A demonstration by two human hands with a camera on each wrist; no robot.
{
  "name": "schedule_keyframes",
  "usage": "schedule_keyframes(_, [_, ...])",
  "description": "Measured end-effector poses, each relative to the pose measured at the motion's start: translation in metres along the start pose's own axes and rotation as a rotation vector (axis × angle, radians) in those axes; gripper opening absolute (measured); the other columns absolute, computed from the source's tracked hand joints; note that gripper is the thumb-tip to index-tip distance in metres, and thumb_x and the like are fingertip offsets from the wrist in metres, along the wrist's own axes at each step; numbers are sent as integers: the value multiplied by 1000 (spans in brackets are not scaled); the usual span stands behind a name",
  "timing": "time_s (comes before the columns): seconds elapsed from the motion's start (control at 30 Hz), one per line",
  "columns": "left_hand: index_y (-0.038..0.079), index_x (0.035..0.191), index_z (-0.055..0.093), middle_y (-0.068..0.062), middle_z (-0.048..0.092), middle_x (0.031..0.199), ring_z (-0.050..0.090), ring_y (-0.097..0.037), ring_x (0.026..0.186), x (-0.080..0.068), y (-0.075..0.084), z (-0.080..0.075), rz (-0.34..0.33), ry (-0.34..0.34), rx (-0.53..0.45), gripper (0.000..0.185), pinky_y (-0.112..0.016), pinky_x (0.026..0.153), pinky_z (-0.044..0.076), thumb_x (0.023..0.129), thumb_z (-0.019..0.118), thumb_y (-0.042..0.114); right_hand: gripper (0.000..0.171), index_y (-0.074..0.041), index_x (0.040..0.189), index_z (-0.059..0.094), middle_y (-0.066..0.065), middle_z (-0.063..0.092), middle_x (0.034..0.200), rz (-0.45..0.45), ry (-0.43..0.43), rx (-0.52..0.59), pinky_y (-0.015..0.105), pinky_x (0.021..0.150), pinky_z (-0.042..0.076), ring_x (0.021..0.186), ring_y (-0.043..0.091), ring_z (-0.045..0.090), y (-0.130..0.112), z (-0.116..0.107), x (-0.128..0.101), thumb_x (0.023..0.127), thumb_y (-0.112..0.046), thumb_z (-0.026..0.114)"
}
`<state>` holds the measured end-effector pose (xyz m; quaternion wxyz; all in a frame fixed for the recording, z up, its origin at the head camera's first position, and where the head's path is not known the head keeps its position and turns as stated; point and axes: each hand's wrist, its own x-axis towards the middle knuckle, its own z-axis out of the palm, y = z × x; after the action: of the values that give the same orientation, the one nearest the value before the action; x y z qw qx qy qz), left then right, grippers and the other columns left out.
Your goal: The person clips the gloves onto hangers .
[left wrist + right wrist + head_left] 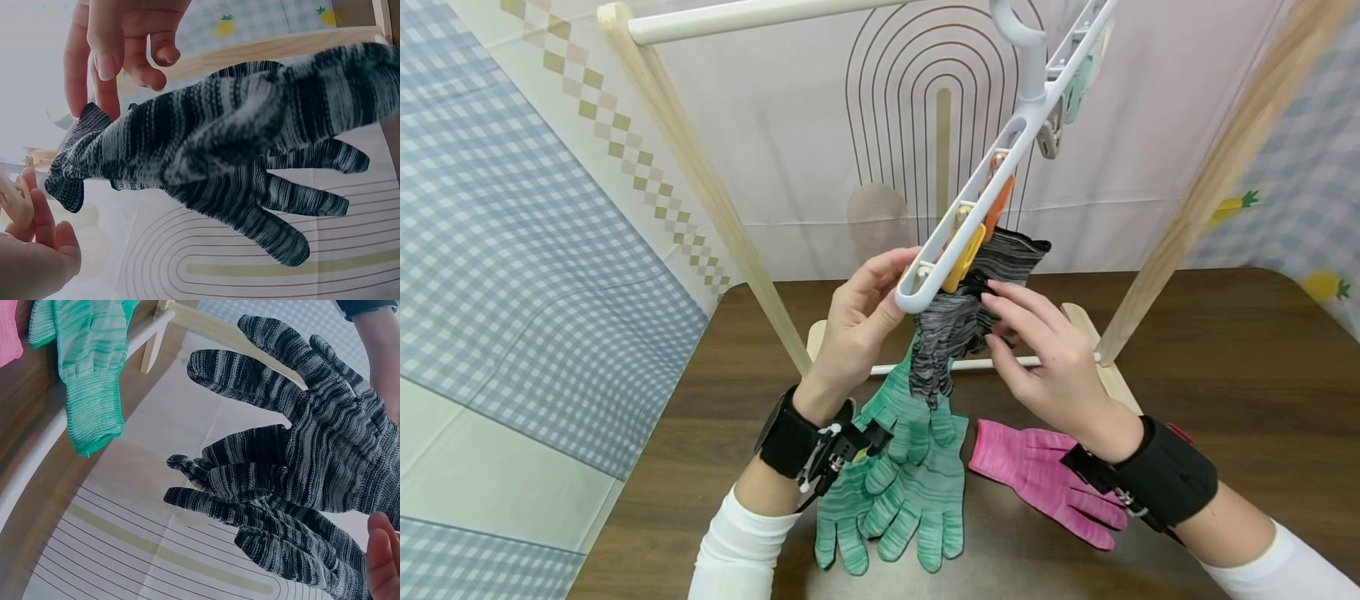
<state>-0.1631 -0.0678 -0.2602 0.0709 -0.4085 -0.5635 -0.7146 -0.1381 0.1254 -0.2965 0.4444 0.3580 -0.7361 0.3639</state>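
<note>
Striped glove point(958, 312) hangs clipped on hanger point(970, 208), left hand point(857, 321) gripping hanger, right hand point(1037, 354) pinching glove.

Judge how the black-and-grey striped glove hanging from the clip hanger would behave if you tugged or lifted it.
The striped glove looks floppy: it drapes and folds below the hanger. It is probably light, since one yellow clip seems to hold it. Its knit looks grippy, so it likely won't slip from the right hand.
</note>
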Motion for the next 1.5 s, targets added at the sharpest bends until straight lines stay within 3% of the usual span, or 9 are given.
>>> schedule_keyframes(0.2, [-25, 103, 44, -35, 39, 120, 42, -19, 118, 0, 5, 1, 56, -9, 107, 66, -37, 99, 36, 86, 49, 39, 32, 4, 106, 60, 20, 56, 110, 4, 30, -3, 10, 69, 41, 69, 19, 57, 0, -2, -2, 89, -21, 49])
schedule_keyframes(0.57, [-26, 98, 44, -38, 39, 118, 44, -21, 116, 0, 10, 2, 93, 8, 96, 64, -35, 95, 39, 86, 51, 37, 33, 7, 99, 62, 21, 58, 105, -10, 19, -35, 8, 70, 44, 71, 15, 56, 5, -8, -12, 88, -21, 50])
schedule_keyframes(0.77, [-26, 97, 45, -37, 40, 117, 45, -22, 114, 0, 13, 2, 95, 8, 97, 63, -35, 93, 40, 87, 51, 35, 32, 6, 93, 64, 17, 61, 99, -8, -60, -75, 9, 71, 44, 73, 15, 58, 9, -13, -20, 89, -22, 48])
schedule_keyframes(1.07, [-25, 97, 47, -38, 42, 116, 45, -17, 113, 0, 18, -2, 97, -24, 129, 63, -31, 94, 39, 86, 52, 37, 34, -3, 88, 65, 12, 62, 95, 1, -203, -140, 21, 63, 42, 81, 18, 59, 16, -21, -37, 90, -29, 43])
schedule_keyframes(1.3, [-23, 96, 48, -38, 43, 115, 46, -18, 112, 0, 21, -7, 91, -68, 147, 60, -32, 94, 40, 86, 52, 35, 33, -5, 87, 66, 12, 62, 106, -15, -196, -144, 16, 57, 38, 84, 15, 61, 20, -25, -46, 90, -29, 44])
schedule_keyframes(1.5, [-20, 95, 51, -35, 46, 115, 46, -18, 114, 1, 23, -11, 77, -89, 207, 58, -36, 96, 38, 85, 52, 37, 30, -1, 79, 66, 18, 64, 100, -96, -103, -52, 14, 66, 39, 93, 3, 59, 23, -25, -54, 89, -22, 47])
